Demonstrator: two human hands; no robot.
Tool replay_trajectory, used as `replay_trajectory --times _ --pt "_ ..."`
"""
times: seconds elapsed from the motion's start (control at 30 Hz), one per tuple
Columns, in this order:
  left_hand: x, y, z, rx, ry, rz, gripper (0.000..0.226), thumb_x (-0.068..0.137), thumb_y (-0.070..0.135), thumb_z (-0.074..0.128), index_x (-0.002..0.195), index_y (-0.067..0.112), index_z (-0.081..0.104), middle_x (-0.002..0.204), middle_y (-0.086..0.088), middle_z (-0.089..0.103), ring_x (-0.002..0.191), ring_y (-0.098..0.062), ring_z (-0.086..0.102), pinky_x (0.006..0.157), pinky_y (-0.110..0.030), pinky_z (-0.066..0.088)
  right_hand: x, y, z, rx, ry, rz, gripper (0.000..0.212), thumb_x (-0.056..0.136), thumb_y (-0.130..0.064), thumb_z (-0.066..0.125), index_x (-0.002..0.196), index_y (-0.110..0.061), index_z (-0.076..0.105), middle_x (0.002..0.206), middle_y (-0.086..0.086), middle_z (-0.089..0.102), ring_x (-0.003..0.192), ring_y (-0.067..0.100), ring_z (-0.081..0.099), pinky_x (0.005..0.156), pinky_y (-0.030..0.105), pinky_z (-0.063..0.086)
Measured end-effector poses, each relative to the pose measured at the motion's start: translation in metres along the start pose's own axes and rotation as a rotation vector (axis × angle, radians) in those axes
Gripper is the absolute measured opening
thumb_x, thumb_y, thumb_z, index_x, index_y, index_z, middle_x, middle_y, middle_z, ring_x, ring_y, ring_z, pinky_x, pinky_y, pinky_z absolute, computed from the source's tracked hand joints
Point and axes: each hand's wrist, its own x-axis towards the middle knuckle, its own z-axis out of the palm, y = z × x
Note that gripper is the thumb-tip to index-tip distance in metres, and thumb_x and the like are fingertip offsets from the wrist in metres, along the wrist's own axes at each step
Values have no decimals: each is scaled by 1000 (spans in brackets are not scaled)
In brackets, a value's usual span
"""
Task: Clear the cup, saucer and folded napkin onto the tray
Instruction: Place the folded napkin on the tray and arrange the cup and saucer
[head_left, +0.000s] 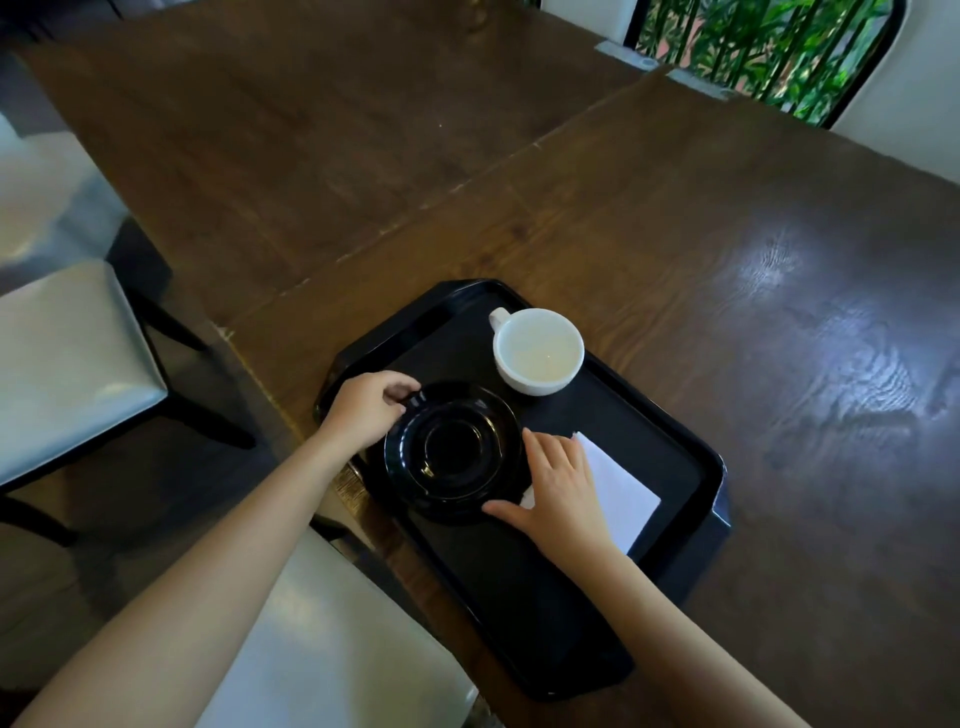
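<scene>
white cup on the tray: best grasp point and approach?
Take the cup by its handle, which sticks out at the far-left of the rim, with fingers coming from that side. It stands upright and apart from the saucer, and the tray is bare around the handle, so access looks free.

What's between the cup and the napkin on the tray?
Nothing: in the head view only bare tray floor separates the cup and the napkin.
</scene>
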Motion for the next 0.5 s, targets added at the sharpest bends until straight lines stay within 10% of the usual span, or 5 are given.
replay_trajectory --times 0.5 --pt "5 -1 -3 -32 69 49 36 86 -7 53 109 15 67 111 -5 66 96 -14 57 94 -31 45 3 -7 5 2 32 22 89 73 -57 67 141 -10 34 136 4 48 128 24 35 115 39 21"
